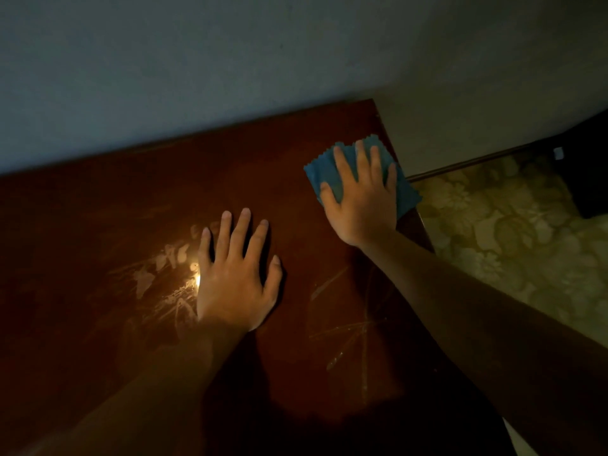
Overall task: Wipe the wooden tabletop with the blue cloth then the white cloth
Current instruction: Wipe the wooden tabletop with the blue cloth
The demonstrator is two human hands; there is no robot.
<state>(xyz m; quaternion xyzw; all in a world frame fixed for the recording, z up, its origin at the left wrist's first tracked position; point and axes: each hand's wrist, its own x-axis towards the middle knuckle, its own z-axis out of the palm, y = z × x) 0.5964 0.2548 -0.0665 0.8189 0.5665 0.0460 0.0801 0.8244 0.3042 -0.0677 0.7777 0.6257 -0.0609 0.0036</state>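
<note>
Left hand (pixel 235 278) lies flat, fingers straight and spread, palm down. Right hand (pixel 362 199), arm extended, presses palm down, fingers straight and slightly spread.

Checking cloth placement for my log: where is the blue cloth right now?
In the head view, the blue cloth lies under the flat right hand, at the tabletop's far right corner.

head view, close, looking down at tabletop (pixel 98 225)
</note>
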